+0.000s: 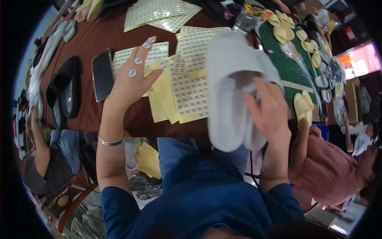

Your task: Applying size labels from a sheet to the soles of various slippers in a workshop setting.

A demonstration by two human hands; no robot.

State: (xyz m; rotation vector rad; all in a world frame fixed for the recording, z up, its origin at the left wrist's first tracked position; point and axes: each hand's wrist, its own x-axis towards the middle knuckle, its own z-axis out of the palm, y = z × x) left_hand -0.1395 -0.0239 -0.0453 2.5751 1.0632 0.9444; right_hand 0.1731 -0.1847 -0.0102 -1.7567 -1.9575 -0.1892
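My right hand [271, 113] grips a pair of pale grey-white slide slippers [227, 59], its fingers hooked in at the strap opening. The slippers are held together over the table's near edge, toes pointing away from me. My left hand [128, 85] is open, fingers stretched forward and thumb apart. Small round white number stickers [138, 61] sit on its back and fingers. Beneath and beside it lie overlapping sticker sheets [191, 93] on yellowish backing. To its left rests a dark phone [103, 75]. The right fingertips are partly hidden inside the slippers.
A brown cloth covers the table [89, 36]. Black slippers [67, 89] lie at left, more sticker sheets [159, 12] at the far side. On the right, a green mat [284, 65] borders several pale yellow slippers [283, 30]. A person [326, 167] works at my right, another [47, 167] at my left.
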